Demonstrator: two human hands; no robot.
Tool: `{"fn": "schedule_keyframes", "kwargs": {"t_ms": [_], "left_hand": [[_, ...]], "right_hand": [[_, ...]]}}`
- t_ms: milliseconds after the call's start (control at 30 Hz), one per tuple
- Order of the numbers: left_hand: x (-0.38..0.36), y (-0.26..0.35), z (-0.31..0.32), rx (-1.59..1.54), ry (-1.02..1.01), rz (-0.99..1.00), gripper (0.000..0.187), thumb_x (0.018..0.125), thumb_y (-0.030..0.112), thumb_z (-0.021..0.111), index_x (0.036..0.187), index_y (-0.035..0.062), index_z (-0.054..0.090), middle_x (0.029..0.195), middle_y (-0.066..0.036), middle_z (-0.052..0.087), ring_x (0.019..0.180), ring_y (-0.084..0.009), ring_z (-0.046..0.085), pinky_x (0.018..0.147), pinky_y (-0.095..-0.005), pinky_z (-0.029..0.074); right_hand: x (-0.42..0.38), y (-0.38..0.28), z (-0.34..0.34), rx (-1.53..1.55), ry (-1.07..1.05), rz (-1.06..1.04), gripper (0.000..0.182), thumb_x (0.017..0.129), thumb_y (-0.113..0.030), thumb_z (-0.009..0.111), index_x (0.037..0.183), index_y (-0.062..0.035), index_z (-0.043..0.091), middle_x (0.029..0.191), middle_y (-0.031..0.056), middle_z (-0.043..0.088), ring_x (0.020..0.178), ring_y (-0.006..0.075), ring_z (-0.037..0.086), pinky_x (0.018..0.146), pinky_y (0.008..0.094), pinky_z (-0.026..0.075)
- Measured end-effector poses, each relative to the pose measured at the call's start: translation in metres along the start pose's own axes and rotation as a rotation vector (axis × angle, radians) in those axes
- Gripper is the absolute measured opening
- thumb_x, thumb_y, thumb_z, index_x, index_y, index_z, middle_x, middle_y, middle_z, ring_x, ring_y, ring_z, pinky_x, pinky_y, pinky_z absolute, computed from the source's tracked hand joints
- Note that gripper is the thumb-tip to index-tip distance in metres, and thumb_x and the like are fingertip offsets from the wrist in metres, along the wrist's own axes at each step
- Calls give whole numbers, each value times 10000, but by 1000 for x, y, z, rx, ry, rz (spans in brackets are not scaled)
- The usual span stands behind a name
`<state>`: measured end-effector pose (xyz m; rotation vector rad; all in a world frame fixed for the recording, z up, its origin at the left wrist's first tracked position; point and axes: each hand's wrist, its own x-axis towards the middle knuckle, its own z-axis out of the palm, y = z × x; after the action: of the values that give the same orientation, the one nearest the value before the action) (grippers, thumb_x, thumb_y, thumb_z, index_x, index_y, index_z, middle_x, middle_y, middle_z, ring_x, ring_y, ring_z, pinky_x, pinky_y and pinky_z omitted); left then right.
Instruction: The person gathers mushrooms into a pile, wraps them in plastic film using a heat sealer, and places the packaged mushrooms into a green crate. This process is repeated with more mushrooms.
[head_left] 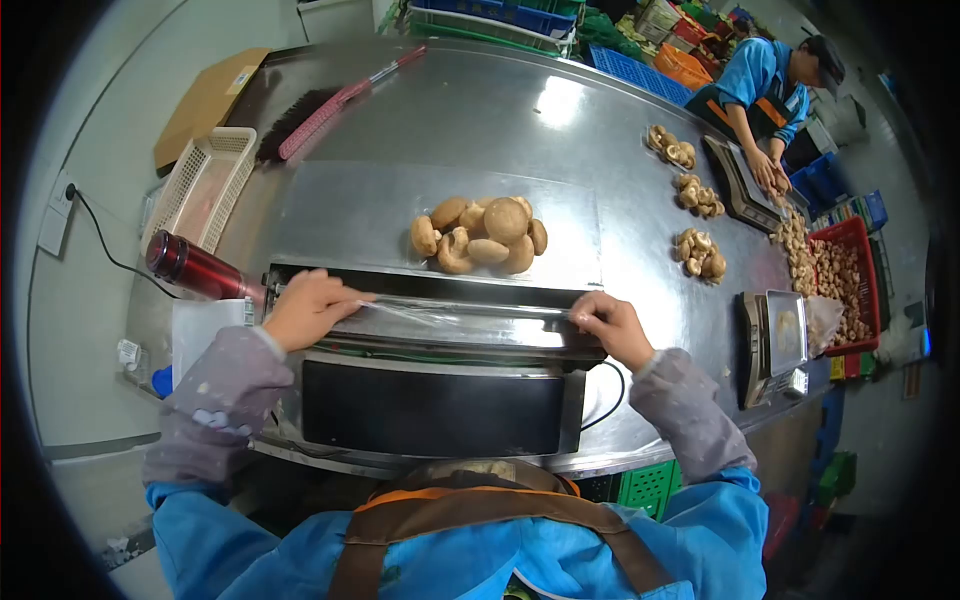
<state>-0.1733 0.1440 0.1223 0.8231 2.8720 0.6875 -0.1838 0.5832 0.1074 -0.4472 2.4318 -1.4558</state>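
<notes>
Steel bench (pixel 480 110): left hand (pixel 335 300), fingers nearly closed, pinches the left end of clear film (pixel 425 313) spanning a black-fronted machine (pixel 430 408); film probably light, limp, clingy, best taken by its corners; right hand (pixel 598 318), curled closed, pinches its right end.

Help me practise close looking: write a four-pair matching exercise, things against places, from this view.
1. Clear thin plastic film
2. Nearest pile of rounded brown mushrooms
3. Glossy red cylindrical flask
4. Pink-handled, dark-bristled brush

A. Near the tan cardboard sheet's right edge
B. Just left of the wearer's left hand
C. Between that hand and the right hand
D. Just beyond the film

Pairs: 1-C; 2-D; 3-B; 4-A
</notes>
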Motion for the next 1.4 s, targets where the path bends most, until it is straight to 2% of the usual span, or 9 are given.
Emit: {"fn": "schedule_keyframes", "kwargs": {"t_ms": [100,267,333,433,533,667,900,1167,1400], "left_hand": [[-24,16,-47,-753,-347,-497,284,895,262,554,1079,69,651,736,-31,600,606,-204,533,611,-279,427],[-3,20,-102,-1641,215,-2,310,927,204,502,1046,-62,607,905,-196,635,768,-272,641,736,-292,506],[68,52,-115,-1629,765,-310,275,915,195,512,974,-49,625,946,-175,643,813,-269,637,737,-329,508],[159,-56,-14,-85,572,32,168,867,148,524,893,42,651,1003,-129,650,1011,-290,587,917,-360,428],[162,-51,64,16,518,100,161,843,171,541,846,20,596,963,-151,645,947,-329,603,858,-378,459],[154,-27,40,-24,594,219,200,874,218,534,830,24,544,804,-138,638,707,-290,613,675,-381,494],[136,2,-14,-1005,-534,-871,564,922,540,390,859,0,540,612,-16,528,375,-32,316,318,-206,215],[16,76,23,-672,-821,-669,591,953,463,332,956,-45,634,683,-127,666,438,-147,536,441,-269,447],[-63,55,77,-828,-449,-628,289,826,260,672,695,6,631,597,-51,618,570,-90,589,565,-208,460]], "right_hand": [[-24,-27,-25,423,-170,173,121,916,-55,497,806,-5,502,1021,120,548,856,201,625,716,284,525],[11,-102,-90,712,-19,-216,210,927,-223,494,823,-50,436,1078,294,562,903,345,644,760,427,562],[69,-117,-80,812,260,-175,211,932,-247,506,935,-41,459,1110,253,570,1036,311,588,924,414,472],[174,-24,-52,216,188,-210,231,861,-107,564,1074,-18,561,1029,153,633,967,237,613,866,328,470],[171,10,-8,-521,39,-443,204,884,-175,556,1010,-19,593,1016,126,613,897,215,589,802,319,465],[164,-9,-14,125,-315,437,271,949,-274,472,1009,-32,579,1085,96,566,947,158,535,785,304,442],[129,-79,-6,278,-340,793,481,962,-454,357,1148,-56,552,1043,68,581,885,142,514,745,296,426],[10,-34,37,67,-792,729,610,946,-525,332,926,-9,657,749,131,628,673,206,562,609,330,448],[-48,-3,81,30,-316,465,421,857,-321,623,605,16,625,508,66,556,508,141,523,521,311,426]]}}
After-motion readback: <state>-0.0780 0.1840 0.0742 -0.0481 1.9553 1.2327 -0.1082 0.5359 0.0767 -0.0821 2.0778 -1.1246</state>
